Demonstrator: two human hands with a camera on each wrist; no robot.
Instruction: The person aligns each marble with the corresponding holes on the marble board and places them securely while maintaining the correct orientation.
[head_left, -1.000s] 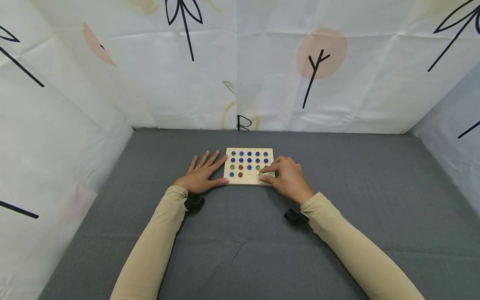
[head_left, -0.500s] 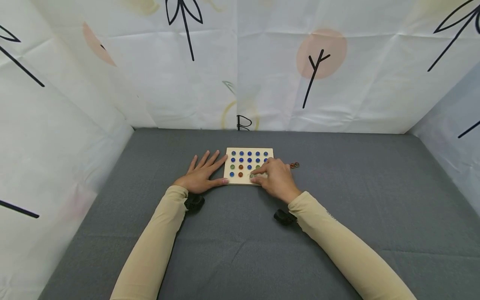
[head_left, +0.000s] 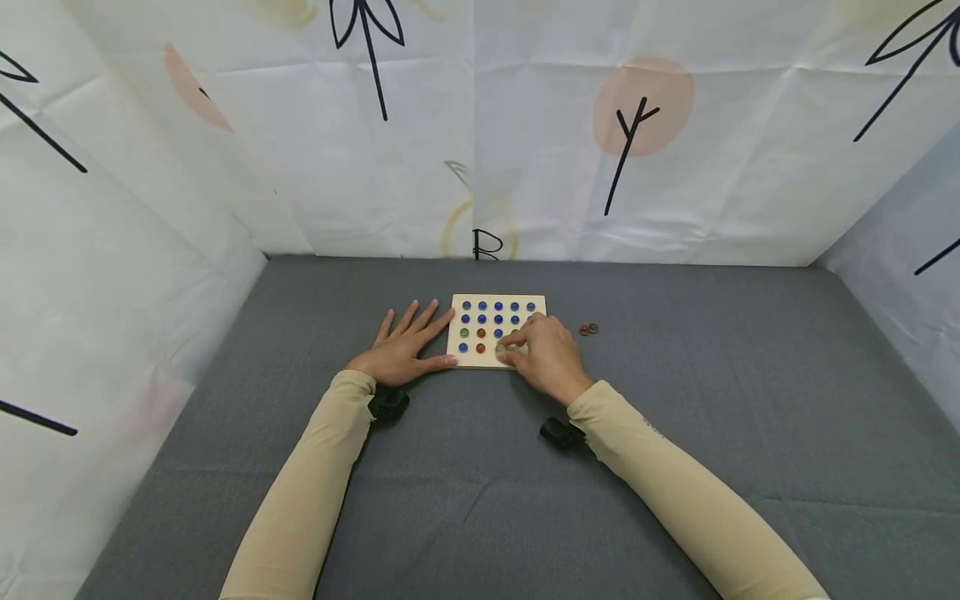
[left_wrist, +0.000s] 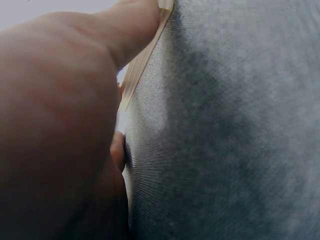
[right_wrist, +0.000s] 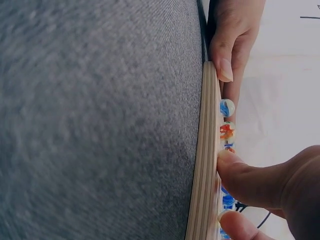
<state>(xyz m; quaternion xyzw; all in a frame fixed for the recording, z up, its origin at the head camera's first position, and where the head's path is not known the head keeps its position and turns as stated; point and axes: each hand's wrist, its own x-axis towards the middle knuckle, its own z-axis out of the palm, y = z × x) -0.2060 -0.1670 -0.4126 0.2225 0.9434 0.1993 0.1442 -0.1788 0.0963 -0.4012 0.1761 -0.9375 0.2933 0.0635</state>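
A light wooden board [head_left: 472,363] lies on the grey cloth, with rows of glass marbles, mostly blue, seated in it. Spread flat, my left hand [head_left: 396,357] rests at the board's left side, its thumb on the front left corner. My right hand [head_left: 553,357] reaches over the board's right part and pinches a pale green marble [head_left: 499,348] at the front row, right beside a red-orange marble [right_wrist: 227,131]. That hand covers the board's front right part. In the right wrist view, the thumb [right_wrist: 250,175] touches the board's top near its front edge.
Two small marbles, one reddish [head_left: 583,330] and one dark [head_left: 593,328], lie on the cloth to the right of the board. Grey cloth [head_left: 675,350] covers the table. White printed sheets [head_left: 540,167] hang behind and at both sides.
My right hand has moved left along the front row, carrying the green marble to the third spot. The two loose marbles at the right have come into sight. My left hand stays still.
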